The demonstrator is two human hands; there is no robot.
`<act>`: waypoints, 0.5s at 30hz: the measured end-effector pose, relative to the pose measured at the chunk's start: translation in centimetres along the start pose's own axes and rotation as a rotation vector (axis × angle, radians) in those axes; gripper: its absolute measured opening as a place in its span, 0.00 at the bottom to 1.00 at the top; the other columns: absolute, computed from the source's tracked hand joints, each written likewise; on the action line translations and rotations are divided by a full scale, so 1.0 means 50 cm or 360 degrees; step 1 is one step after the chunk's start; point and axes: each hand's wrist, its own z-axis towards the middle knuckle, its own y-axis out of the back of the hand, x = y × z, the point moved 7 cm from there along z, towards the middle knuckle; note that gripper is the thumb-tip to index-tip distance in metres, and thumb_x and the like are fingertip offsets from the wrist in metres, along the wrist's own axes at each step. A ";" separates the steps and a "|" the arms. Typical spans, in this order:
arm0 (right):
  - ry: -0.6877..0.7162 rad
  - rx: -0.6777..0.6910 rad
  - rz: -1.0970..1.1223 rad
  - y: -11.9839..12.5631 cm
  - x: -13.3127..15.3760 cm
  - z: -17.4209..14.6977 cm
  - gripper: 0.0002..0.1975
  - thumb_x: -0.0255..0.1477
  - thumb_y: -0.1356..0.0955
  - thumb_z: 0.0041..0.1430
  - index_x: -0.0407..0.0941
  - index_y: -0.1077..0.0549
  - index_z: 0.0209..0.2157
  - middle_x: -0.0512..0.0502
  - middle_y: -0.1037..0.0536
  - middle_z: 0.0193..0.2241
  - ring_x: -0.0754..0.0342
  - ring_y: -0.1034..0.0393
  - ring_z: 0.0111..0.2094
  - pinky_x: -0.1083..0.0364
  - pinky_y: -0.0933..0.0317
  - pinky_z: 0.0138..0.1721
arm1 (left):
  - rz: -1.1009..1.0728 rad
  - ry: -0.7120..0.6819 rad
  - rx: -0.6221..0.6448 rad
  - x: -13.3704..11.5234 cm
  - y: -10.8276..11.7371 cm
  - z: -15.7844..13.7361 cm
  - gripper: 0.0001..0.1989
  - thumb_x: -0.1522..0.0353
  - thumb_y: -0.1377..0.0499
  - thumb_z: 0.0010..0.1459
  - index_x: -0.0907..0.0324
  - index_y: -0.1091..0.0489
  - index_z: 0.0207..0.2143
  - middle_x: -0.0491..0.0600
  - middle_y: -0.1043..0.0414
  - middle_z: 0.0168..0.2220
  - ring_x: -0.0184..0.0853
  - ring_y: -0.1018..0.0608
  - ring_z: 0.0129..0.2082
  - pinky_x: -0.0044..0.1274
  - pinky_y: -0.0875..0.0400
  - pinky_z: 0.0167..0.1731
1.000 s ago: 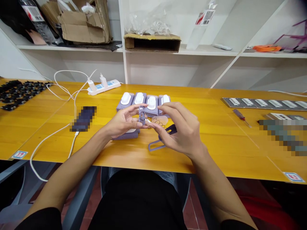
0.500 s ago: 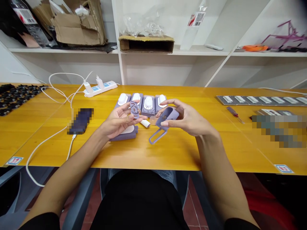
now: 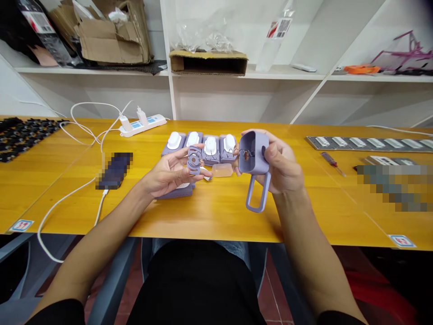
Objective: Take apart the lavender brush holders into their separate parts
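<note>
My left hand (image 3: 169, 174) pinches a small purple plastic end piece (image 3: 194, 160) with a round centre. In my right hand (image 3: 282, 164) is a hollow purple plastic housing (image 3: 255, 155), its open end turned left and a loop handle (image 3: 257, 194) hanging below. Thin dark wires (image 3: 223, 152) stretch between the end piece and the inside of the housing. Behind my hands stand several purple units with white tops (image 3: 210, 145). A clear pinkish plastic piece (image 3: 222, 170) lies on the table between my hands. Another purple unit (image 3: 177, 192) lies partly hidden under my left hand.
To the left are a phone (image 3: 115, 170) on a white cable and a power strip (image 3: 144, 125). A screwdriver (image 3: 333, 163) and a long strip with white pieces (image 3: 368, 143) lie to the right. White shelves (image 3: 223, 97) rise behind the table (image 3: 216, 221).
My right hand has turned the housing so its opening faces left, and moved it slightly right. The end piece has shifted a little right, and the wires between the parts now show stretched out.
</note>
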 end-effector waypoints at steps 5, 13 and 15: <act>-0.0022 -0.0006 -0.0045 -0.007 -0.003 -0.005 0.34 0.58 0.19 0.50 0.50 0.21 0.50 0.37 0.14 0.44 0.34 0.16 0.43 0.36 0.19 0.39 | 0.0031 0.0000 0.0050 -0.002 -0.003 -0.001 0.36 0.70 0.21 0.58 0.50 0.24 0.67 0.52 0.18 0.52 0.49 0.10 0.53 0.29 0.14 0.53; 0.0031 0.0061 -0.0077 -0.006 -0.004 -0.011 0.32 0.59 0.22 0.51 0.52 0.21 0.47 0.34 0.15 0.48 0.32 0.19 0.43 0.32 0.26 0.43 | 0.0091 0.0015 0.0078 -0.001 -0.006 -0.003 0.37 0.76 0.22 0.53 0.43 0.22 0.62 0.48 0.18 0.49 0.48 0.10 0.52 0.37 0.16 0.59; 0.0015 0.0104 -0.0065 -0.009 -0.006 -0.013 0.32 0.60 0.22 0.50 0.53 0.21 0.49 0.36 0.15 0.46 0.36 0.21 0.37 0.34 0.27 0.39 | 0.0092 0.0008 0.0080 -0.001 -0.009 -0.004 0.36 0.77 0.22 0.52 0.43 0.21 0.60 0.48 0.17 0.48 0.47 0.10 0.51 0.39 0.16 0.59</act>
